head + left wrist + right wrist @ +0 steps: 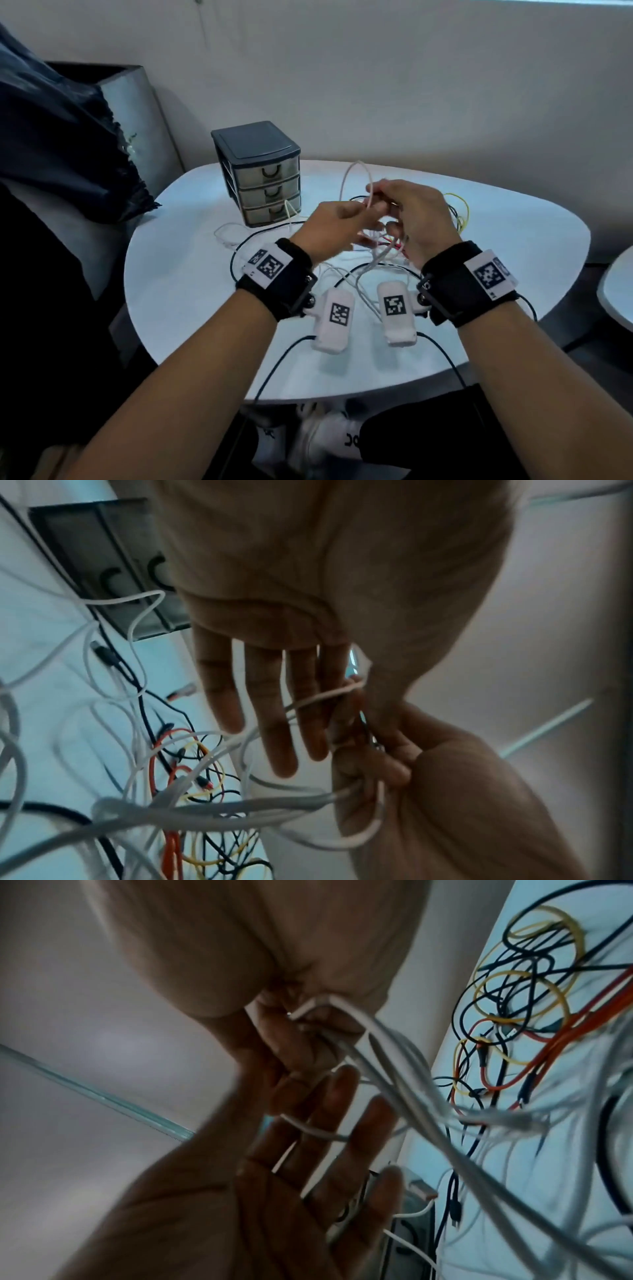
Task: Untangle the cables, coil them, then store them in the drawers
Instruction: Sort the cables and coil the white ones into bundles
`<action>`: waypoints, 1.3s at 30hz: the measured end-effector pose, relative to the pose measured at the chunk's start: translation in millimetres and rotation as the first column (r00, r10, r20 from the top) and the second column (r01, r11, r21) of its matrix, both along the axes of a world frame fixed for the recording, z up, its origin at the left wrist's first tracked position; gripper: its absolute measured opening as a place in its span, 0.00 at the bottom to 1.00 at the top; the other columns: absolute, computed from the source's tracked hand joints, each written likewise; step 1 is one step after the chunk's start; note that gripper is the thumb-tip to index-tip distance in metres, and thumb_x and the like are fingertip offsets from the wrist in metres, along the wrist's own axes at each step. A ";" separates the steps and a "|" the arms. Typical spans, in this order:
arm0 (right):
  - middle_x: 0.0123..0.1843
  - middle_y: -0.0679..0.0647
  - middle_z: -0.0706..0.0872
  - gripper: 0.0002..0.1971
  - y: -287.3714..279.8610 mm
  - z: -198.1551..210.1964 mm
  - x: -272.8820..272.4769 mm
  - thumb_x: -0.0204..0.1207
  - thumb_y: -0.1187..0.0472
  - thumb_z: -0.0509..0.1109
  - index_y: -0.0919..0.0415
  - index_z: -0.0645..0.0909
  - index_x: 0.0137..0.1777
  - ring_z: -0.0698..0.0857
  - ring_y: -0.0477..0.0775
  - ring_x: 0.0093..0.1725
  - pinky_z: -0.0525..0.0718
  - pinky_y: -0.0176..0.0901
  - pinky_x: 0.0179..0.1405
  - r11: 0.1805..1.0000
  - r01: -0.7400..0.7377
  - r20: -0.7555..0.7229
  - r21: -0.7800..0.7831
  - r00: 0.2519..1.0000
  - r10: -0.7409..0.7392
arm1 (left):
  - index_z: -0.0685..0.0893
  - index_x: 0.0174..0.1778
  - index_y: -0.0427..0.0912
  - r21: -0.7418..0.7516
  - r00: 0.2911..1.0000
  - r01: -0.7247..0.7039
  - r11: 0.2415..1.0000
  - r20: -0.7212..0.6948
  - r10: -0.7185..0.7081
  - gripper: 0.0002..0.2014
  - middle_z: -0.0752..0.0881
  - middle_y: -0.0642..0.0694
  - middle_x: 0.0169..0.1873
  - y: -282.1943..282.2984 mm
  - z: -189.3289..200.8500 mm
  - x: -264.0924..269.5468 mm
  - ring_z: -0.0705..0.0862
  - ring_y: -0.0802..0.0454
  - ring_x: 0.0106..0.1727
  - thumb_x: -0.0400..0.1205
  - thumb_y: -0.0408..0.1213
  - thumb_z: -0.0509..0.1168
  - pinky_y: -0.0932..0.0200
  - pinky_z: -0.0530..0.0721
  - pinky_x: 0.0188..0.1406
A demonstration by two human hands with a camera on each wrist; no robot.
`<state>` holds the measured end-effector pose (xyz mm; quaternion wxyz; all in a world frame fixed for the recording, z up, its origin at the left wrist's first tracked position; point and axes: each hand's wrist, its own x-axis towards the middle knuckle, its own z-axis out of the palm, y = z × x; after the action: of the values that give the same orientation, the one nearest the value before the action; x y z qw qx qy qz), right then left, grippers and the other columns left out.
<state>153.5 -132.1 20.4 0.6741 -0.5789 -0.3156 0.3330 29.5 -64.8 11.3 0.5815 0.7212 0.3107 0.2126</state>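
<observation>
— Two hands were up over the table (191, 274) when I checked my feeds; it filled most of the head view, pale and rounded.

— And the drawers?

— From my seat the drawer unit (260, 171) stood at about eleven o'clock from the hands, near the table's far edge: dark frame, three clear drawers, all pushed in. One white lead hung down its front by the bottom drawer.

— Where were the cables?

— Spread as a tangle (383, 246) under and beyond the hands, toward one o'clock: white, black, yellow and orange-red strands crossing each other on the tabletop, uncoiled.

— What were the hands doing?

— My left wrist view showed the left hand (329, 226) with its four fingers (270, 710) straight and spread, while thumb and forefinger seemed to pinch the white cable (356, 178). The right hand (418, 219) was clenched round that same cable, several white strands running out of its fist in the right wrist view. A loop of it rose above both hands at twelve o'clock.

— Anything smaller?

— Black wristbands with printed markers, and two white camera pods (334, 318) hanging below the wrists.
</observation>
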 end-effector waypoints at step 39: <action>0.42 0.62 0.91 0.10 -45.3 -80.5 106.8 0.75 0.72 0.67 0.59 0.81 0.51 0.82 0.52 0.22 0.76 0.41 0.22 0.716 0.593 0.230 -0.369 0.804 -0.548 | 0.84 0.38 0.42 -0.196 0.625 -0.688 0.698 0.327 0.708 0.14 0.81 0.53 0.17 113.1 18.6 -101.3 0.81 0.58 0.19 0.89 0.37 0.59 0.62 0.85 0.28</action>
<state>260.3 -177.4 -60.1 0.5840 -0.7962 -0.0761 0.1384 -71.7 48.3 29.8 0.5203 0.4734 0.4531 0.5477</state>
